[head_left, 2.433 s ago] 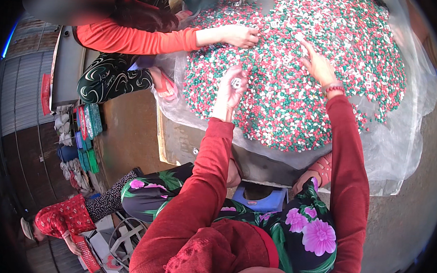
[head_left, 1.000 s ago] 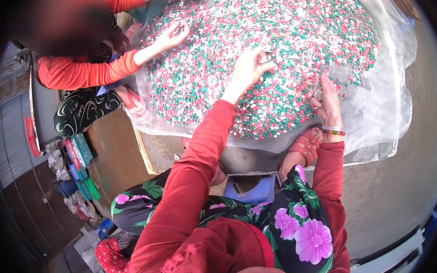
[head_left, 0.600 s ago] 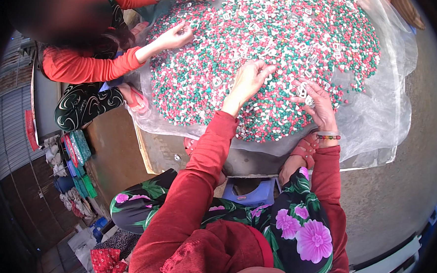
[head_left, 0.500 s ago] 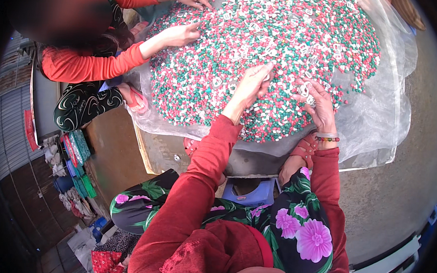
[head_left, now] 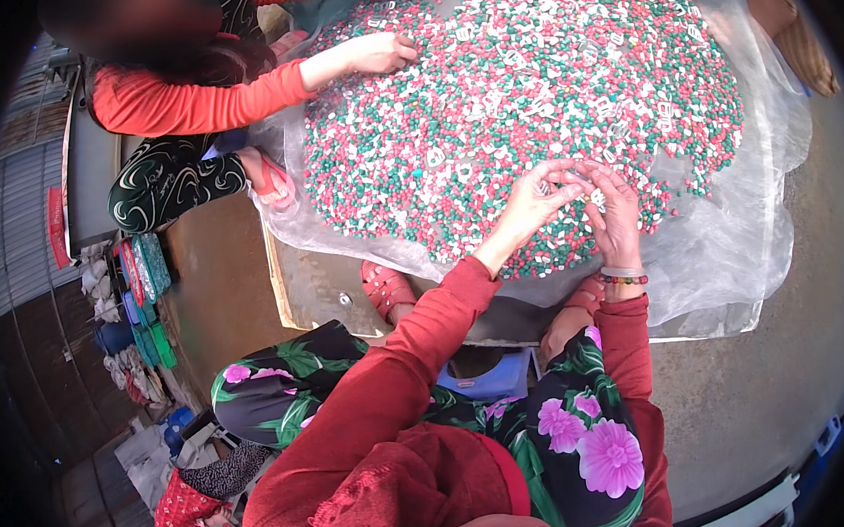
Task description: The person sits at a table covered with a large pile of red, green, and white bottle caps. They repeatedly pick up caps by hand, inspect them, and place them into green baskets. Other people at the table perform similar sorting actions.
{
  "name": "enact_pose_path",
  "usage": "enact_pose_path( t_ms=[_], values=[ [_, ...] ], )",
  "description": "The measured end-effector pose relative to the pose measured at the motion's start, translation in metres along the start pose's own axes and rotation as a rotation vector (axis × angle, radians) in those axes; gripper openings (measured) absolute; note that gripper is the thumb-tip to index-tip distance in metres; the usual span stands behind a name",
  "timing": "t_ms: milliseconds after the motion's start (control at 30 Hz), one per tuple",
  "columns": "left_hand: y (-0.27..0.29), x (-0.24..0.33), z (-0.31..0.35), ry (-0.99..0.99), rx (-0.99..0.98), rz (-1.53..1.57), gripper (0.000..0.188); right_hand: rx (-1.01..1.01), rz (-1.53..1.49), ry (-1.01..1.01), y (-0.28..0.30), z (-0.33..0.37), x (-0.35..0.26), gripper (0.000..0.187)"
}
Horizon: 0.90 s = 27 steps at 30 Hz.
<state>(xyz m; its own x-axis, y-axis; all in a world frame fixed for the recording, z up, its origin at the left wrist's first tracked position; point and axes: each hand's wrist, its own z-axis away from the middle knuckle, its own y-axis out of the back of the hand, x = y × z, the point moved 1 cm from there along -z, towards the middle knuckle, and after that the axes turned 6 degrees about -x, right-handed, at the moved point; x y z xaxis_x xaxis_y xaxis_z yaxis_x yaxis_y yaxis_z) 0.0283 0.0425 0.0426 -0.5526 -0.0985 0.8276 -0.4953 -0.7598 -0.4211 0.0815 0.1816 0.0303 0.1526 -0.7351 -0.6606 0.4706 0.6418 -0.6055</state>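
A broad pile of small red, green and white plastic pellets (head_left: 398, 181) spreads before me, with larger white and clear buckle-shaped pieces (head_left: 665, 111) scattered in it. My left hand (head_left: 537, 207) is over the near part of the pile, thumb and fingers pinched together; what they grip is too small to make out. Close beside it, fingertips nearly meeting, my right hand (head_left: 619, 221) is curled around several white plastic buckle-shaped pieces (head_left: 596, 198). A bracelet of coloured beads (head_left: 623, 280) circles my right wrist.
The pellets lie on a translucent plastic sheet (head_left: 718, 269). At the far left a co-worker in orange sleeves (head_left: 197, 99) reaches a hand (head_left: 383, 53) into the pile. Another person's foot (head_left: 805, 55) shows at the far right. A blue plastic stool (head_left: 497, 377) is under me.
My left hand has moved right, up to my right hand, which stays near its place with the white pieces. The co-worker's nearer hand has shifted slightly in the pile.
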Motion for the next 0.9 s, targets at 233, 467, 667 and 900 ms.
enact_pose_path(
  t_ms=[233, 467, 667, 900],
  values=[
    [0.04, -0.017, -0.011, -0.159, 0.274, -0.308, 0.027, 0.275, 0.183, 0.319, 0.038, 0.002, -0.016, 0.017],
    [0.022, -0.023, -0.025, -0.155, 0.128, -1.339, 0.03, 0.184, 0.77, 0.223, 0.036, 0.004, -0.006, 0.02],
    [0.031, 0.003, -0.031, -0.021, 0.133, -0.979, 0.026, 0.02, 0.941, 0.384, 0.021, -0.024, 0.027, 0.013],
    [0.016, 0.05, -0.005, -0.145, 0.0, -0.741, 0.017, -0.162, 0.062, -0.134, -0.018, -0.003, -0.009, 0.025]
  ],
)
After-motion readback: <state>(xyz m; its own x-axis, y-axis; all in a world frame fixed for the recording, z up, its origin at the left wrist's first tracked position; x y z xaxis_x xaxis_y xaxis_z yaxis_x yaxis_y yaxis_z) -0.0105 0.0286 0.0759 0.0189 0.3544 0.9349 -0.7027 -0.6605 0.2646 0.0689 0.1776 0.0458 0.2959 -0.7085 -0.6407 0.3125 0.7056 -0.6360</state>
